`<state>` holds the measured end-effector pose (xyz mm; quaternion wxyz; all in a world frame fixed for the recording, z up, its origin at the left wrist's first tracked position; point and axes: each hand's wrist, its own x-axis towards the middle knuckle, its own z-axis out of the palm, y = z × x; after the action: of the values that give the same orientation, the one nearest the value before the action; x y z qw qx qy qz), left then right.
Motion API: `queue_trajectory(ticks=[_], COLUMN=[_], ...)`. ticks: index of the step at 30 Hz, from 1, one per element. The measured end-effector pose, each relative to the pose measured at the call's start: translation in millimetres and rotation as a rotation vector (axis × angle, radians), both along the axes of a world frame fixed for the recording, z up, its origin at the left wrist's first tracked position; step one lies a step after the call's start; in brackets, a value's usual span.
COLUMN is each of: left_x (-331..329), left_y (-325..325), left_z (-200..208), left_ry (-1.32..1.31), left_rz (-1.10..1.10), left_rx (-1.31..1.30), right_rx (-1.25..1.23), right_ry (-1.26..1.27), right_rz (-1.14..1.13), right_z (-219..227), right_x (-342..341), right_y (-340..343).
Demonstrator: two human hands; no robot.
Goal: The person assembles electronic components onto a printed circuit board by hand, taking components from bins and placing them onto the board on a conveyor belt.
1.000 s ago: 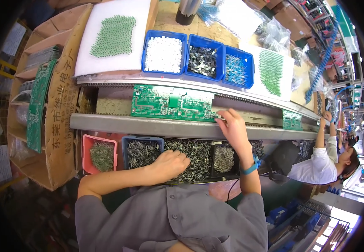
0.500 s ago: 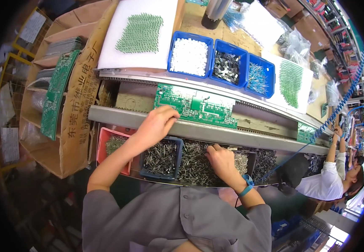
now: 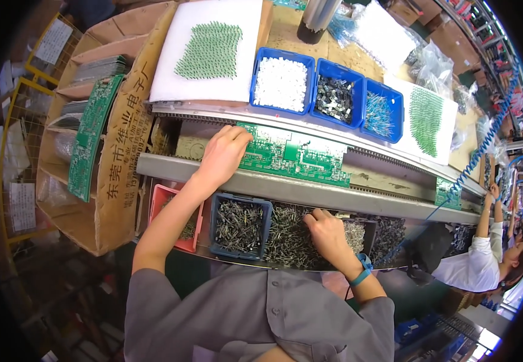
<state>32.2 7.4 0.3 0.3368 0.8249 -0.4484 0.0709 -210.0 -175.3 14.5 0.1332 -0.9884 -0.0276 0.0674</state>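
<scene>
A green circuit board (image 3: 307,158) lies in the metal conveyor track in front of me. My left hand (image 3: 223,155) is at the board's left end, fingers bent and pinched together. Whatever lies between those fingertips is too small or hidden to make out. Over a heap of small components with metal legs (image 3: 288,238), my right hand (image 3: 329,234) has its fingers curled closed at the heap's right side. Its fingertips are partly hidden, and I cannot see what they hold. A blue band with a cord circles my right wrist.
Beyond the track stand blue bins of white parts (image 3: 281,84), dark parts (image 3: 334,99) and blue-legged parts (image 3: 380,114). White foam sheets (image 3: 171,81) hold green pins. A cardboard box (image 3: 120,199) with boards stands left. At right, a coiled blue cord (image 3: 484,145) hangs near a co-worker (image 3: 472,265).
My left hand has moved up and slightly left along the board, toward its far left corner. My right hand stays at the component heap. The whole view has shifted slightly.
</scene>
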Motion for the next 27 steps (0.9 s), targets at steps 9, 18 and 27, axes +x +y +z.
queue_trajectory(ticks=[9,18,27], left_x=[1.5,5.3,6.2], left_y=[-0.8,-0.6,-1.0], left_z=[2.6,4.0,6.1], left_ry=[-0.014,0.021,0.039], left_rz=[-0.014,-0.028,-0.038], left_rx=[0.036,0.084,0.079], right_rx=[0.043,0.009,0.017], right_ry=[-0.010,-0.035,-0.040], right_rz=[0.100,0.030,0.075], right_z=[2.3,-0.7,2.8], right_x=[-0.4,-4.3,-0.8], right_y=[-0.8,0.3,-0.8])
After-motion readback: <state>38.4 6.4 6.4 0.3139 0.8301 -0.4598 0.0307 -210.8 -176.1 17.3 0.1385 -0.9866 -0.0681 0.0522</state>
